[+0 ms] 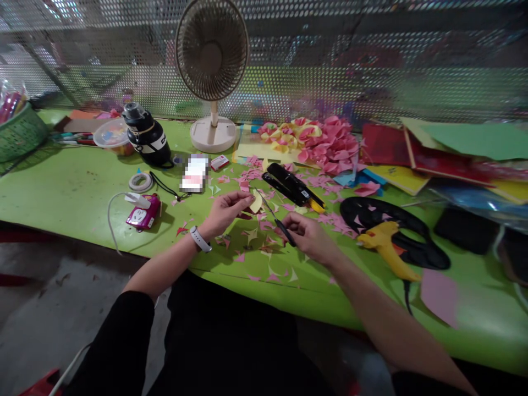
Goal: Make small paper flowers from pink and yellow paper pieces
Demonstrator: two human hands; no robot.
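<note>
My left hand (228, 212), with a pale watch band at the wrist, pinches a small piece of yellow paper (257, 202) between thumb and fingers. My right hand (307, 234) is closed around the dark handles of a pair of scissors (285, 232). The scissor blades point up and left, beside the right edge of the yellow paper; whether they touch it I cannot tell. Pink and yellow paper scraps (251, 236) lie scattered on the green table (82, 187) beneath both hands. Just beyond them rests a black stapler (293, 184).
A fan (212, 60) stands at the back, left of heaped pink and yellow paper petals (330, 144). Leftward are a black bottle (148, 137), a phone (194, 173), a tape roll (141, 181) and a purple power adapter (143, 213). Rightward lie a yellow glue gun (390, 247) and coloured sheets (474, 140).
</note>
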